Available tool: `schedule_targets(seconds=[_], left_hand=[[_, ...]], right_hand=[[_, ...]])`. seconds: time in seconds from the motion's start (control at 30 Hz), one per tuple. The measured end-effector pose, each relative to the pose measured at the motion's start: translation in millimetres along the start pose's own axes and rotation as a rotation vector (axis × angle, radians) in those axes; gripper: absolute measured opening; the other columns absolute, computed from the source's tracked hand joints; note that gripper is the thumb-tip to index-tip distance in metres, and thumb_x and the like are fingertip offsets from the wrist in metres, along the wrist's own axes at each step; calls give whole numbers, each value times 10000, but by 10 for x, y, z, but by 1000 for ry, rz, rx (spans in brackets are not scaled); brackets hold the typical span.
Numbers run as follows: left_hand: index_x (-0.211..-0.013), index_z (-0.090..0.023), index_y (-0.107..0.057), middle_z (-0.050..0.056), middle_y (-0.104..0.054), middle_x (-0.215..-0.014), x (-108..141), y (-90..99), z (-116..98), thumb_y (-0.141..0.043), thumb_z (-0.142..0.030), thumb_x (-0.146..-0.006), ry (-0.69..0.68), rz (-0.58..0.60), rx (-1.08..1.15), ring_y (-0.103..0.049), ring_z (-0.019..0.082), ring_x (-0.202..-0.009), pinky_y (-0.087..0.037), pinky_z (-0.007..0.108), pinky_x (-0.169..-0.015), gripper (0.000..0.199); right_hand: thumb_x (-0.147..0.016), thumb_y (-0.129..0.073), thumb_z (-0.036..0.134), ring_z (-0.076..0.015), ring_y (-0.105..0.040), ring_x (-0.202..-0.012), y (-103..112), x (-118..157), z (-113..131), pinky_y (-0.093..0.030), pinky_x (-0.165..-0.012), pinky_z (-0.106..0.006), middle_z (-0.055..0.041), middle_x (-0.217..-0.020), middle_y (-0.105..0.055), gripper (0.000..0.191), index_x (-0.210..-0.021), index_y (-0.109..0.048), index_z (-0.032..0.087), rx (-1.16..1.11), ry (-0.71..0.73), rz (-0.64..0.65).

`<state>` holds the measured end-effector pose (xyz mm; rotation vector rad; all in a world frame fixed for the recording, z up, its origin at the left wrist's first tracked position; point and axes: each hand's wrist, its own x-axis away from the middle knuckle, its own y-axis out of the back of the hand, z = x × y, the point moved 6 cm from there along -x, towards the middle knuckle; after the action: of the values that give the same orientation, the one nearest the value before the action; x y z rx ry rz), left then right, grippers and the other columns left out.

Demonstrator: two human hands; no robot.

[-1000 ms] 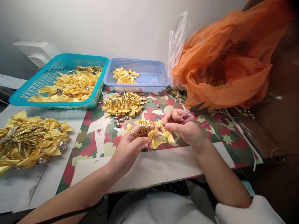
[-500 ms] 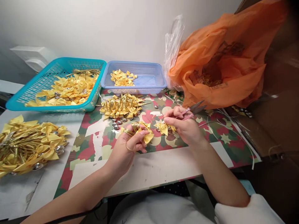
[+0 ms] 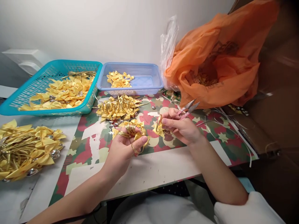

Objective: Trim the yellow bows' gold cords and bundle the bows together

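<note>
My left hand (image 3: pixel 127 144) is closed round several yellow bows (image 3: pixel 138 125) with gold cord loops, some of them looped over its fingers. My right hand (image 3: pixel 181 124) pinches one yellow bow (image 3: pixel 158 127) by its gold loop between thumb and fingertip. Scissors (image 3: pixel 188 109) with pink handles are tucked in the same hand, blades pointing up and right. Just beyond my left hand, a pile of yellow bows with gold cords (image 3: pixel 120 107) lies on the patterned sheet (image 3: pixel 105 133), silver bells at its near edge.
A teal basket (image 3: pixel 44 112) of bows stands at the back left, beside a blue basket (image 3: pixel 130 90) with fewer bows. More corded bows (image 3: pixel 28 146) lie at the far left. An orange bag (image 3: pixel 210 46) and a clear plastic bag (image 3: pixel 168 46) stand at the back right.
The bow at my right hand has been raised by its gold loop. My left hand has turned slightly, showing more gold loops. The scissors' blades tilt further upward. The whole view has shifted a little.
</note>
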<state>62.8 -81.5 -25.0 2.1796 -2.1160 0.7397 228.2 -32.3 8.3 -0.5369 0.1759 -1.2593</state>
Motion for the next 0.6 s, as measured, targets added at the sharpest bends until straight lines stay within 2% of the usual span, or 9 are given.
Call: schedule_targets(seconds=[0.3, 0.47, 0.6], left_hand=[[-881, -200, -586, -77, -538, -611, 35, -30, -8, -923, -344, -531, 38, 15, 34, -328, 20, -416, -249, 174, -399, 506], [-884, -195, -573, -108, -435, -525, 38, -46, 11, -913, -372, -555, 84, 44, 3, -308, 23, -419, -224, 162, -403, 505], [-888, -192, -565, -81, -510, -614, 17, -53, 14, -909, -349, -574, 96, 54, -17, -348, 21, -454, -251, 156, -415, 491]], right_hand=[[-577, -893, 258, -71, -554, -572, 27, 9, -16, -398, -507, -204, 48, -759, -689, 622, -592, -274, 199, 51, 4, 4], [-601, -875, 260, -75, -552, -590, 14, 14, 3, -403, -528, -213, 42, -754, -679, 616, -593, -262, 201, 84, 60, 43], [-640, -850, 324, -69, -495, -533, 30, 25, -17, -347, -465, -223, 34, -794, -682, 607, -621, -253, 214, 183, 50, 17]])
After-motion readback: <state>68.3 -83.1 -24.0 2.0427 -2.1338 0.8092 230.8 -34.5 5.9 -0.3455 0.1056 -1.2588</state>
